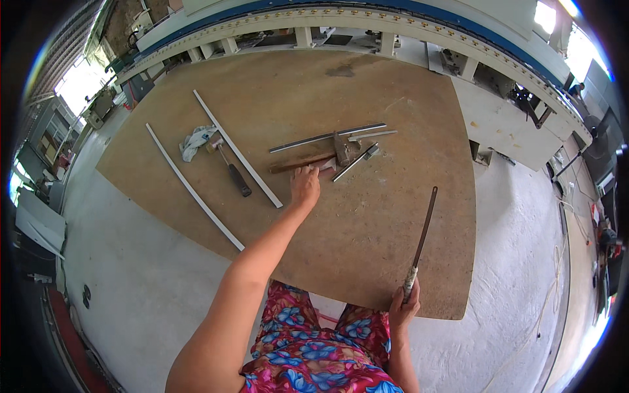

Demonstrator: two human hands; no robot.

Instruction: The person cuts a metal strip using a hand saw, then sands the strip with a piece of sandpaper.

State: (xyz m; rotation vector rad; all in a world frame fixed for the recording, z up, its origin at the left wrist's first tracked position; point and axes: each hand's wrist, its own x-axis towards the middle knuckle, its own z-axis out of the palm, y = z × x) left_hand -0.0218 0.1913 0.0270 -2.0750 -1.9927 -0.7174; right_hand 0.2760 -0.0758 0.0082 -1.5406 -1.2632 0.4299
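Observation:
My right hand (pixel 404 304) is closed round the pale, wrapped-looking handle of a long thin dark blade (pixel 427 226) with a hole at its tip. It points up and away over the table's near right part. Out at the table's middle, my left hand (pixel 305 188) has its fingers bent down beside a hammer (pixel 341 149) with a wooden handle. A reddish piece (pixel 322 164) with a pale end lies at those fingertips; the hand partly hides it. Around the hammer head lie a long metal strip (pixel 308 141), a shorter strip (pixel 373 135) and a short metal bar (pixel 354 164).
Two long pale strips (pixel 239 150) (pixel 190 183) lie on the brown tabletop (pixel 367 255). Between them are a black-handled tool (pixel 237 180) and a crumpled grey cloth (pixel 195 142). A long white and blue machine (pixel 301 16) borders the far edge. A pale cable (pixel 557 281) trails on the right floor.

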